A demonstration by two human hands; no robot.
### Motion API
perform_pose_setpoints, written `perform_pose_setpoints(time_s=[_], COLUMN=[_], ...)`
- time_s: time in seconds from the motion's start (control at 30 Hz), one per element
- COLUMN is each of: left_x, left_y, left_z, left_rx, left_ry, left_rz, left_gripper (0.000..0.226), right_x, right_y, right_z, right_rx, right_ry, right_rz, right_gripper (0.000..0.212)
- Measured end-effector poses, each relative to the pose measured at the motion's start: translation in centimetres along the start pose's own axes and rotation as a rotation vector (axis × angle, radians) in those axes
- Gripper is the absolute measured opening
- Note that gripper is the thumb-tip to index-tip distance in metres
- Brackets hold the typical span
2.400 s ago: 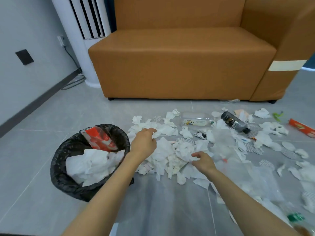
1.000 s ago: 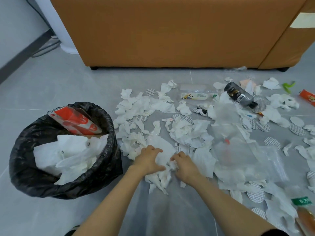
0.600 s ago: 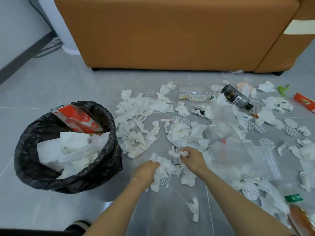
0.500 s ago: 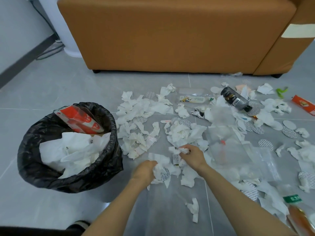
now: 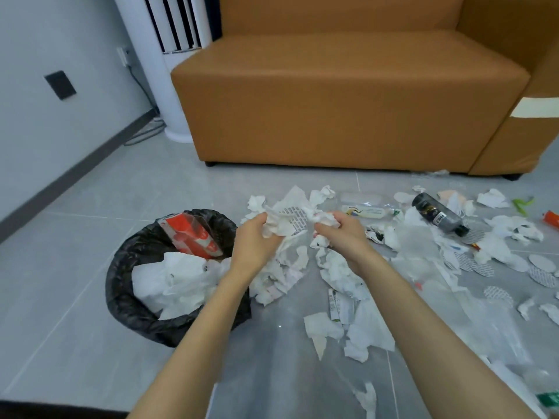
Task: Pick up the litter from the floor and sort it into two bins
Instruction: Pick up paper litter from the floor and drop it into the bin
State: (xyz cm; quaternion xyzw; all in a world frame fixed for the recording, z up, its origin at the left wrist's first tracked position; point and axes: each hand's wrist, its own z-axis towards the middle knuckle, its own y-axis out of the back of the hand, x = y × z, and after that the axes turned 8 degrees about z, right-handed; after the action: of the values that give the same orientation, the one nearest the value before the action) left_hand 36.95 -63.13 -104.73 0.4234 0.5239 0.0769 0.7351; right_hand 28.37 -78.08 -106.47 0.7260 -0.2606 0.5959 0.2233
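Crumpled white paper [image 5: 287, 220], partly printed with dark lines, is gripped between the left hand [image 5: 252, 240] and the right hand [image 5: 344, 234], raised just right of 1 round bin [image 5: 118, 267] lined with a black bag. The bin holds white sheets [image 5: 172, 282] and a red packet [image 5: 193, 237] tilted at its far rim. Torn white tissue [image 5: 338, 276], round patterned discs [image 5: 541, 263], 1 clear bottle [image 5: 367, 208] and 1 dark grey bottle [image 5: 438, 217] on its side lie scattered further right.

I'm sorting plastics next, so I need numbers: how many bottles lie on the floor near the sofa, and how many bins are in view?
Bottles: 2 (a clear plastic bottle lying on its side, a dark grey bottle with a black cap)
Bins: 1 (a round bin lined with a black bag)
Total: 3
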Motion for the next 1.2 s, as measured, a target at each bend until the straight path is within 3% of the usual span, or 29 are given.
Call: perform_pose_setpoints(time_s=[0.13,0.4,0.5,0.6,0.73,0.9,1.07,1.2], left_x=[0.0,6.0,8.0,8.8,9.1,7.8,5.1,3.4], left_y=[5.1,11.7,12.7,12.7,12.6,10.9,7.1,2.7], left_z=[-0.2,-2.5,-3.8,-4.1,-3.2,-1.9,-1.3,-1.4], left_rx=[-0.11,-0.195,-0.159,-0.049,-0.038,-0.12,-0.093,0.014], left_ry=[0.032,0.161,0.239,0.278,0.266,0.149,0.029,-0.041], left_rz=[0.013,0.249,0.346,0.365,0.367,0.32,0.254,0.237], left_gripper=[0.032,0.005,0.016,0.043,0.064,0.053,0.051,0.049], right_x=[3.6,3.8,2.4,1.2,1.5,2.0,-0.3,-4.3], right_y=[-4.4,-14.9,-17.8,-18.5,-17.0,-13.0,-7.5,-2.8], right_z=[-0.8,-2.6,-3.5,-3.8,-3.3,-2.0,-0.5,-0.7], right_rx=[0.098,0.321,0.483,0.577,0.452,0.248,0.112,0.158], right_ry=[0.131,0.21,0.196,0.222,0.302,0.268,0.07,-0.131], right_rz=[-0.025,-0.35,-0.528,-0.573,-0.551,-0.398,-0.324,-0.498], right_gripper=[0.001,0.036,0.052,0.06,0.051,0.036,0.031,0.034])
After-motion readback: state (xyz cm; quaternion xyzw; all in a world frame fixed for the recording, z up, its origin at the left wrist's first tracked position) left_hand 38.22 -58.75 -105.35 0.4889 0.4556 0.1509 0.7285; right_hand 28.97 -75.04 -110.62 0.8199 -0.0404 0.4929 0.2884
